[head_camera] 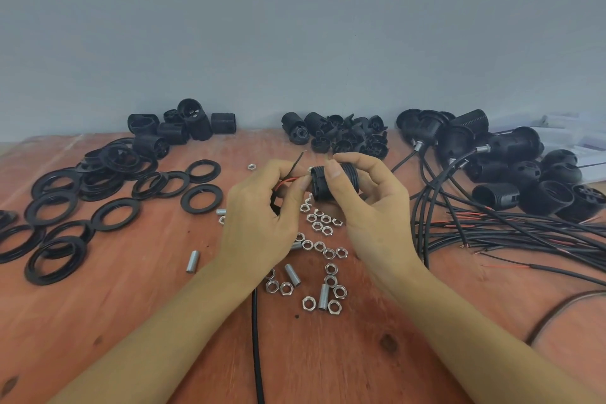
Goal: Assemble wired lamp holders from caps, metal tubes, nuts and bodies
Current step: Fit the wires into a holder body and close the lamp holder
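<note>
**Two hands joining a wire to a black lamp holder body above a bench**

The left fingers (296,188) are pressed together, pinching thin red and black wires (288,178) at the end of a lamp holder body (323,185). The right fingers (332,170) curl over that threaded body, with the thumb underneath gripping it. The left hand (259,210) and right hand (373,207) meet at centre, both forearms reaching in from 6 o'clock.

A black cable (256,338) trails from the left hand towards 6 o'clock. Just below the hands lie loose nuts (323,246) and metal tubes (292,275) on the wooden bench (131,298).

- **9 o'clock:** flat black rings (49,210).
- **11 o'clock:** spare bodies (177,128).
- **12 o'clock:** caps (341,136).
- **2 o'clock:** wired holders (508,167).
</note>
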